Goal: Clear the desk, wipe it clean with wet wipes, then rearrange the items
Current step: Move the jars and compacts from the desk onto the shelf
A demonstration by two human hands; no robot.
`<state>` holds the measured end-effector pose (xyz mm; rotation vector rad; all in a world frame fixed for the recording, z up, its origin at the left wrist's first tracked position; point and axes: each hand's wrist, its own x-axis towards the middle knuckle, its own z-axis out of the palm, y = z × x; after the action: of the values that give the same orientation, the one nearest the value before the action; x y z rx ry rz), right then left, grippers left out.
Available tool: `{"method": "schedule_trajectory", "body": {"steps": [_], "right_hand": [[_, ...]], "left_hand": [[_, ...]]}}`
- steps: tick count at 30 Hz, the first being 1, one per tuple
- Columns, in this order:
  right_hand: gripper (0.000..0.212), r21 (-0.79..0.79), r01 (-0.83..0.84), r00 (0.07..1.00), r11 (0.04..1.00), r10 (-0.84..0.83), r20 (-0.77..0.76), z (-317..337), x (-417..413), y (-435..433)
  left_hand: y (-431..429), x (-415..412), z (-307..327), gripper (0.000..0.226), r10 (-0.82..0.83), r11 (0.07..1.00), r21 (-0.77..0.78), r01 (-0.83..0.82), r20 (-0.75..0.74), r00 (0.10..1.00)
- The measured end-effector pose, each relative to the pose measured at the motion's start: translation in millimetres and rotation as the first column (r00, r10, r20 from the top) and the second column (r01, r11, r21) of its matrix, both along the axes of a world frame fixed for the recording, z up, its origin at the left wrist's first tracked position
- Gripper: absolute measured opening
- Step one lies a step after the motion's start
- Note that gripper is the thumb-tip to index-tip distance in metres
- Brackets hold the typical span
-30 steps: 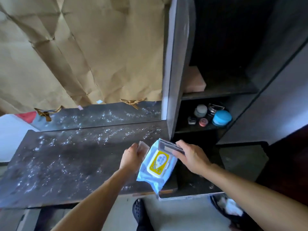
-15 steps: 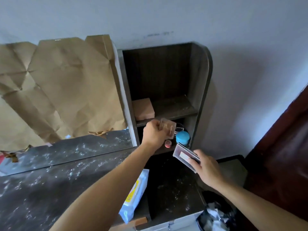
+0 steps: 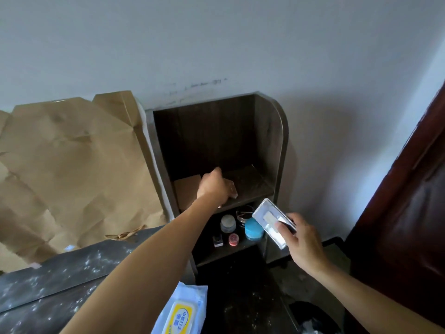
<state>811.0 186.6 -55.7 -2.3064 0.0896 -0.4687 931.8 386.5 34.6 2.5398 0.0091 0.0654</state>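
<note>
Upper shelf [image 3: 250,186]: left hand [image 3: 213,186] grips a clear piece [image 3: 233,190] (plastic, perhaps), right hand [image 3: 301,239] a case [image 3: 269,221].

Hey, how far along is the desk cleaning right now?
Clearing looks nearly done: the visible desk top holds only the wet wipes pack. In hand: the left hand holds a small clear box at the upper shelf; the right hand grips a clear case. Left: wiping, the top shows white specks, then rearranging.

wet wipes pack [image 3: 179,312]: yellow lid, flat on dusty desk [image 3: 48,285] | clear case [image 3: 269,221]: tilted, in right hand [image 3: 303,242]
</note>
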Motion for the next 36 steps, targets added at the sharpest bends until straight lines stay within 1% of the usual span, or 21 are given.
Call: {"method": "schedule_trajectory", "body": {"steps": [2,4,7,9,12,14,16,17,18,20,21,23,25,28,31,36], "right_hand": [[0.022,0.078,0.02,0.998,0.997,-0.024,0.059,8,10,5],[0.021,0.155,0.012,0.995,0.988,-0.027,0.1,18,21,11],[0.022,0.282,-0.013,0.997,0.959,-0.01,0.079,34,39,24],[0.023,0.36,0.003,0.999,0.933,-0.02,0.042,39,52,31],[0.029,0.428,0.065,0.997,0.901,-0.047,-0.053,43,71,43],[0.032,0.537,0.102,0.992,0.837,-0.044,-0.121,45,81,49],[0.04,0.643,0.112,0.984,0.758,0.005,-0.177,49,86,52],[0.047,0.66,0.1,0.981,0.745,0.035,-0.189,51,85,51],[0.055,0.651,0.078,0.979,0.755,0.064,-0.191,51,83,50],[0.066,0.579,0.009,0.979,0.815,0.11,-0.171,48,77,46],[0.066,0.499,-0.03,0.982,0.866,0.117,-0.145,45,73,45],[0.053,0.235,-0.085,0.993,0.968,0.103,-0.064,36,68,46],[0.037,0.014,-0.136,0.99,0.991,0.135,0.045,29,67,46],[0.031,-0.187,-0.162,0.973,0.969,0.188,0.13,27,76,43],[0.031,-0.263,-0.14,0.969,0.955,0.186,0.16,28,87,41],[0.035,-0.322,-0.173,0.967,0.931,0.223,0.126,34,95,38]], "left_hand": [[3,3,-1,0.02,-0.04,0.987,0.156,0.039,0.0,0.999],[2,3,-2,0.02,-0.085,0.965,0.249,0.078,0.018,0.996],[-1,-3,-3,0.017,-0.133,0.926,0.361,0.111,0.037,0.99],[-2,-6,-4,0.015,-0.16,0.908,0.399,0.124,0.059,0.985],[3,-13,-8,0.013,-0.227,0.89,0.433,0.142,0.152,0.962],[10,-17,-15,0.019,-0.275,0.886,0.437,0.155,0.225,0.935],[20,-21,-27,0.029,-0.322,0.874,0.45,0.183,0.255,0.912],[26,-23,-33,0.033,-0.34,0.866,0.458,0.199,0.249,0.907],[31,-24,-39,0.036,-0.347,0.863,0.46,0.207,0.245,0.905],[37,-28,-48,0.035,-0.344,0.876,0.439,0.198,0.284,0.895],[39,-29,-50,0.031,-0.342,0.886,0.423,0.191,0.317,0.885],[39,-29,-53,0.024,-0.333,0.904,0.388,0.179,0.38,0.863],[38,-28,-53,0.019,-0.313,0.921,0.352,0.168,0.411,0.856],[35,-26,-54,0.016,-0.274,0.94,0.308,0.146,0.429,0.861],[34,-23,-57,0.017,-0.244,0.946,0.305,0.111,0.441,0.864],[30,-18,-58,0.023,-0.22,0.943,0.321,0.086,0.406,0.887]]}}
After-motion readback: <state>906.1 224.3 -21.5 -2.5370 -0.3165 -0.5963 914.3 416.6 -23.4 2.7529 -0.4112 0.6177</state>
